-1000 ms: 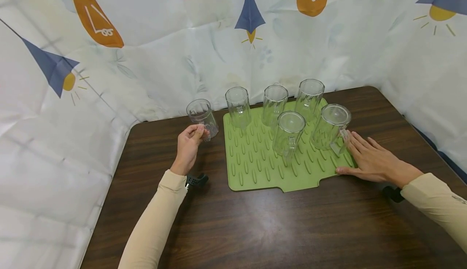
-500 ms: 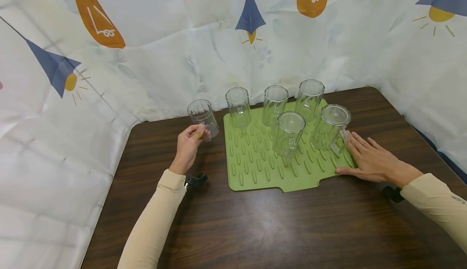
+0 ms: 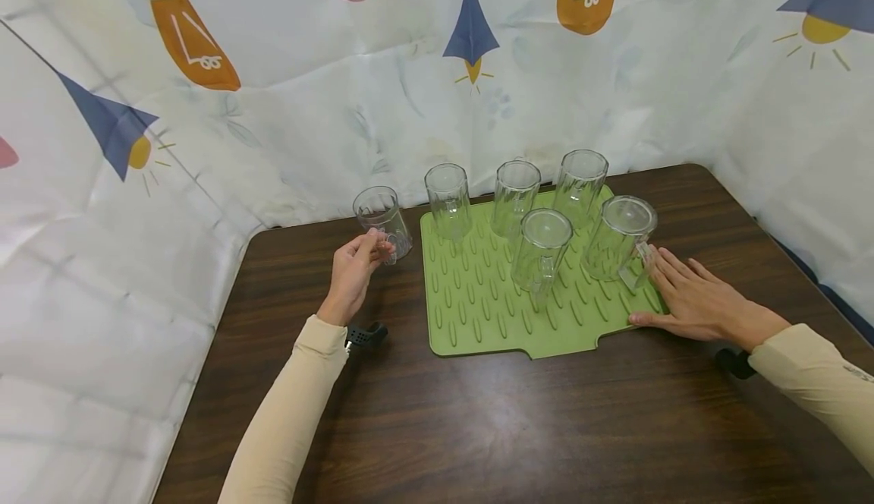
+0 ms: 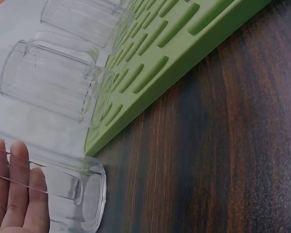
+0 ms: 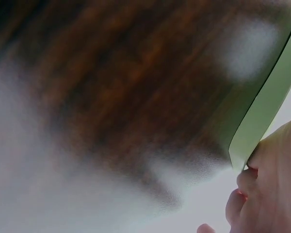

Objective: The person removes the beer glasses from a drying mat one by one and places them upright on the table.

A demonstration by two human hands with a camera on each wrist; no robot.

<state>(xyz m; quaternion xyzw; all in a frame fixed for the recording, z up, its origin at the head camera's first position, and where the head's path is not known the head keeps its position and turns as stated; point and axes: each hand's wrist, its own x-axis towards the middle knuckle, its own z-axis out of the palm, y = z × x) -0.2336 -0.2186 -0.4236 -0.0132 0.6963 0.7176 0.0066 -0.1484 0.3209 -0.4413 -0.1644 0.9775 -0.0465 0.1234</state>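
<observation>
My left hand (image 3: 351, 272) pinches the handle of a clear glass mug (image 3: 381, 212), which stands rim up on the table left of the green mat (image 3: 471, 341). In the left wrist view its fingers (image 4: 18, 189) lie across the handle, beside the mug's thick base (image 4: 93, 199). My right hand (image 3: 696, 299) rests on the mat's right edge, fingers straight. Its fingertips are right at the handle of an upside-down mug (image 3: 617, 242). Another upside-down mug (image 3: 542, 250) stands beside that one. Along the mat's back edge stand three rim-up mugs, the leftmost (image 3: 448, 200) nearest my left hand.
The mat has raised oblong ribs and a tab at its front edge. Dark wood-grain table (image 3: 478, 428) extends in front of it and to both sides. A white patterned curtain (image 3: 287, 124) hangs right behind the table's back edge.
The camera view has shifted slightly. Both hands keep nearly the same places, the left at the mug's handle and the right on the mat's edge. The mugs stay where they were.
</observation>
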